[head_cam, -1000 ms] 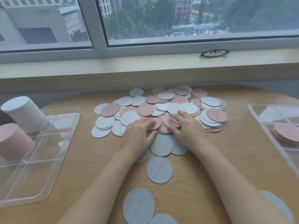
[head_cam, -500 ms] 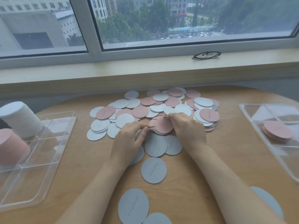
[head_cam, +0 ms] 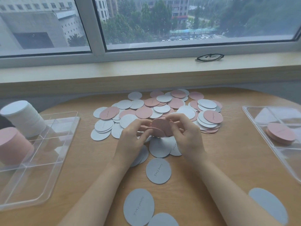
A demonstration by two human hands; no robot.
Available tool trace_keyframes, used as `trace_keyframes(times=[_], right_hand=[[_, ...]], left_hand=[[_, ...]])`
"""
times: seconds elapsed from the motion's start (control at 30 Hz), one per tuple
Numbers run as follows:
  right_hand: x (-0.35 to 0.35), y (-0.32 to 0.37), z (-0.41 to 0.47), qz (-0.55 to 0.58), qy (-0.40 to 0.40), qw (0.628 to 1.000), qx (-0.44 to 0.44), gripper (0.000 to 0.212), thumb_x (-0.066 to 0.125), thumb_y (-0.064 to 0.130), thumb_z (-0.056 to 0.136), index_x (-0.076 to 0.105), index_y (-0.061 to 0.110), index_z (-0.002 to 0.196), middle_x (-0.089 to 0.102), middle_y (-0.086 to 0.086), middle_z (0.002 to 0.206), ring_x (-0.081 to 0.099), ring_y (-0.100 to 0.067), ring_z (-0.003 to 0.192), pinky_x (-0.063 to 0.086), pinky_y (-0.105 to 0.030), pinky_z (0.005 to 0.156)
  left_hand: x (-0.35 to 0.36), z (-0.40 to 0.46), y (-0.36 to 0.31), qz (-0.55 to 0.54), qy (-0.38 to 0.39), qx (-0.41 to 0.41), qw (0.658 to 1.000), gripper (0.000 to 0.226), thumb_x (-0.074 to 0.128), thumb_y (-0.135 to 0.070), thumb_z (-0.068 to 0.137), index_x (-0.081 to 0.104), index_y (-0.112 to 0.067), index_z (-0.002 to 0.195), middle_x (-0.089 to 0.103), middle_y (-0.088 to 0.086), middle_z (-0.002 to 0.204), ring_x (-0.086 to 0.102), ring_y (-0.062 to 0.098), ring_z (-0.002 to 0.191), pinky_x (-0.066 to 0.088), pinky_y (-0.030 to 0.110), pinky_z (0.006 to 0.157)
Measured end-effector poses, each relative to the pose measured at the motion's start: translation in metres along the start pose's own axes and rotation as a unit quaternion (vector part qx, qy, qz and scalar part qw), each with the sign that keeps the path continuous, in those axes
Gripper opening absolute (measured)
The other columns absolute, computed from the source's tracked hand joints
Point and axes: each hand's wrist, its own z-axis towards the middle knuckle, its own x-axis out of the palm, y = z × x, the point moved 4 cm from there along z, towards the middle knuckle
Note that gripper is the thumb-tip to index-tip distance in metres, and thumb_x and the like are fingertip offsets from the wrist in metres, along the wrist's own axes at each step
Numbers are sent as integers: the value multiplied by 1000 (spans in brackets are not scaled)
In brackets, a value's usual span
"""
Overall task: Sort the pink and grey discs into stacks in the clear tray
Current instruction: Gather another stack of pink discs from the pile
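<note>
Both hands meet just above the near edge of the loose pile of discs, sharing a small bunch of pink discs lifted clear of the desk. The left hand pinches the bunch at its left rim with thumb and fingertips, and the right hand curls its fingers round the right rim, so neither hand is free. The discs in the bunch are fanned a little, not yet squared up, and they stand tilted with their faces toward the camera. What the coming move turns on is where this bunch must go: the tall pink stack stands in the clear tray far to the left, well apart from the hands, with a white-grey stack just behind it in the next compartment. So the left hand is the nearer one for the carry, and the path runs sideways across bare desk. A second clear tray on the right holds a low pink stack, nearer the right hand; which pink stack the bunch is meant for cannot be told. Several grey discs lie singly on the desk in front of the person. A pair of glasses rests on the window sill.
</note>
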Motion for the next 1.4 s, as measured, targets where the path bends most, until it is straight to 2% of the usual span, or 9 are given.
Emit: trace_keyframes(times=[0.1, 0.3, 0.4, 0.5, 0.7, 0.87, 1.17, 1.27, 1.4], right_hand=[[6, 1, -2, 38, 34, 998, 28, 21, 59, 3, 94, 68, 19, 104, 72, 10, 93, 69, -12, 89, 56, -34, 79], [16, -6, 1, -27, 98, 995, 7, 14, 57, 18, 99, 70, 23, 101, 71, 17, 94, 65, -6, 93, 52, -27, 81], [8, -16, 10, -175, 70, 980, -62, 11, 59, 23, 97, 68, 23, 103, 65, 13, 98, 59, -9, 94, 47, -29, 83], [10, -36, 16, -324, 120, 936, -65, 21, 65, 33, 91, 67, 24, 110, 58, 5, 108, 51, -19, 102, 42, -36, 89], [16, -42, 20, -393, 157, 904, -60, 24, 65, 39, 90, 69, 26, 110, 58, 7, 109, 48, -21, 106, 38, -37, 91], [9, -38, 20, -345, 100, 931, -62, 24, 52, 39, 91, 72, 28, 100, 61, 11, 97, 52, -18, 97, 33, -34, 85], [0, -39, 21, -220, 37, 974, -34, 16, 57, 28, 93, 71, 21, 91, 64, 11, 86, 53, -15, 82, 45, -44, 82], [-8, -28, 15, -102, -13, 995, -1, 15, 56, 23, 99, 70, 17, 95, 69, 8, 87, 62, -16, 85, 49, -36, 79], [-1, -18, 9, 14, 42, 998, 44, 14, 58, 18, 99, 71, 19, 95, 71, 10, 87, 65, -12, 87, 50, -28, 79]], left_hand=[[-1, 1, 1, 3, 3, -7, 1000, 37, 70, -20, 93, 64, -27, 129, 70, -14, 108, 66, 3, 99, 54, 19, 80], [2, 1, 1, 74, 30, 28, 996, 18, 59, -30, 100, 70, -36, 112, 71, -20, 105, 62, 8, 99, 44, 18, 75], [2, 3, 6, 67, 35, 8, 997, 18, 55, -29, 102, 70, -27, 111, 71, -15, 104, 62, 7, 97, 43, 19, 77], [4, 4, 8, 70, 52, 3, 996, 20, 54, -19, 102, 66, -25, 117, 69, -13, 109, 61, 6, 103, 45, 19, 86], [3, 4, 7, 57, 49, -8, 997, 28, 51, -7, 101, 60, -23, 123, 66, -12, 114, 58, 1, 106, 42, 10, 89], [1, 4, 7, 32, 42, -19, 998, 28, 52, -5, 101, 61, -24, 120, 68, -15, 109, 60, 0, 103, 45, 11, 84], [2, 4, 4, 37, 60, -10, 997, 27, 54, -6, 100, 65, -22, 119, 69, -14, 110, 60, -2, 102, 43, 9, 84], [2, 2, 0, 37, 64, 0, 997, 30, 52, -4, 101, 65, -21, 122, 69, -13, 113, 61, 0, 105, 43, 10, 87], [2, 1, -2, 30, 67, -8, 997, 40, 53, -4, 101, 60, -22, 136, 67, -12, 121, 57, -10, 108, 40, 4, 87]])
